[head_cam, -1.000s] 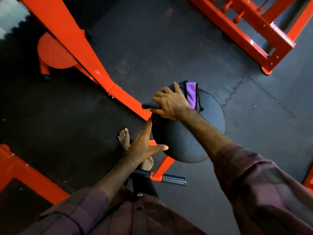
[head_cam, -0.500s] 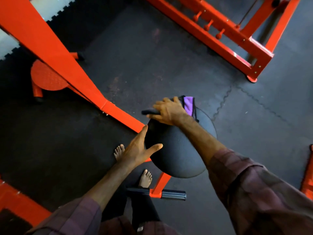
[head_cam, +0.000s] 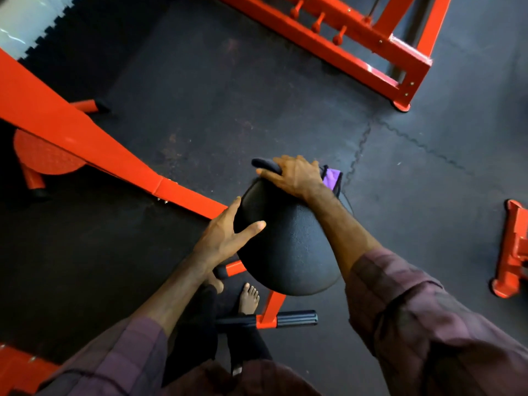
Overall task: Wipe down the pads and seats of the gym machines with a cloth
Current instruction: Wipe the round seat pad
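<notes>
R hand (head_cam: 297, 176) presses cloth (head_cam: 331, 176) on seat (head_cam: 288, 244) far edge, fingers curled gripping it; L hand (head_cam: 225, 235) fingers straight, bracing seat's side.

Gym floor. Orange steel machine frames (head_cam: 85, 138) on all sides, peg rack for weight plates (head_cam: 317, 22), interlocking black rubber floor mats (head_cam: 257, 95), round black padded seat (head_cam: 285, 247), footrest bar with rubber grips (head_cam: 295, 318).
</notes>
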A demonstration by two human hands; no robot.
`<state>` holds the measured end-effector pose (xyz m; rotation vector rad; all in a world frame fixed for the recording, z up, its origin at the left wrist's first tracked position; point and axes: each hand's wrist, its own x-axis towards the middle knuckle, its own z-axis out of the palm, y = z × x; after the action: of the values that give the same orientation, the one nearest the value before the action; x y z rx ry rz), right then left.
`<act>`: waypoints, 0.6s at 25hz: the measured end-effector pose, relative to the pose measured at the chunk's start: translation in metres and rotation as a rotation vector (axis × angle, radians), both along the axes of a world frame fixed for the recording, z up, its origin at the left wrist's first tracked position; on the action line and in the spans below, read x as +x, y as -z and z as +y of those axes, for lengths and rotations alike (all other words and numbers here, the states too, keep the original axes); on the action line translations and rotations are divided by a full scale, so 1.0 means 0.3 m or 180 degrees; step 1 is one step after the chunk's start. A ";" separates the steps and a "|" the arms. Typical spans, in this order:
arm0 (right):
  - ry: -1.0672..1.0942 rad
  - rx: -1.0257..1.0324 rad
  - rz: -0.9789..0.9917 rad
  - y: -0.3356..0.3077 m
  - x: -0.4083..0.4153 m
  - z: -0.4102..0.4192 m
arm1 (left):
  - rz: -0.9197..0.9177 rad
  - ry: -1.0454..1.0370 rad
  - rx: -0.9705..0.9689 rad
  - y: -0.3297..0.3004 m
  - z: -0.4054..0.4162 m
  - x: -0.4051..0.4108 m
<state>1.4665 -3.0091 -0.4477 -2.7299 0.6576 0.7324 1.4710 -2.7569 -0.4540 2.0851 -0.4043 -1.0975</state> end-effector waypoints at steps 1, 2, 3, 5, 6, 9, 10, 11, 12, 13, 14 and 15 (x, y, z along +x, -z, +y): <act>0.0276 -0.0004 -0.0074 0.002 -0.032 -0.021 | 0.0003 0.0022 0.0015 -0.001 0.000 0.006; 0.0535 -0.0010 -0.0152 0.002 -0.066 -0.037 | -0.0006 0.0053 0.0030 -0.002 0.001 0.008; 0.0779 -0.0022 -0.0218 0.005 -0.096 -0.053 | -0.0011 0.0089 0.0037 0.000 0.003 0.011; 0.1253 0.0045 -0.0294 -0.001 -0.148 -0.083 | -0.0019 0.0156 0.0033 0.004 0.011 0.018; 0.1476 0.0114 -0.0326 -0.003 -0.176 -0.098 | -0.0039 0.0206 0.0037 0.006 0.013 0.020; 0.1680 0.0206 -0.0435 0.003 -0.246 -0.122 | -0.0157 0.0362 0.0008 0.008 0.006 0.029; 0.1586 0.0201 -0.0463 0.003 -0.247 -0.123 | -0.0201 0.0403 -0.0046 0.006 -0.004 0.033; 0.1427 0.0221 -0.0469 0.001 -0.227 -0.124 | -0.0243 0.0434 -0.0096 0.004 -0.019 0.037; 0.1216 0.0300 -0.0423 0.001 -0.198 -0.126 | -0.0289 0.0471 -0.0129 0.005 -0.034 0.038; 0.0990 0.0397 -0.0344 0.004 -0.169 -0.132 | -0.0340 0.0511 -0.0132 0.007 -0.049 0.038; 0.0813 0.0475 -0.0292 0.008 -0.151 -0.141 | -0.0399 0.0531 -0.0119 0.011 -0.061 0.035; 0.0785 0.0528 -0.0309 0.015 -0.148 -0.155 | -0.0450 0.0524 -0.0100 0.014 -0.068 0.034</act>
<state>1.4221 -3.0555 -0.4522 -2.4595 0.8511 0.5656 1.4812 -2.7773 -0.4581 2.1385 -0.6679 -1.0325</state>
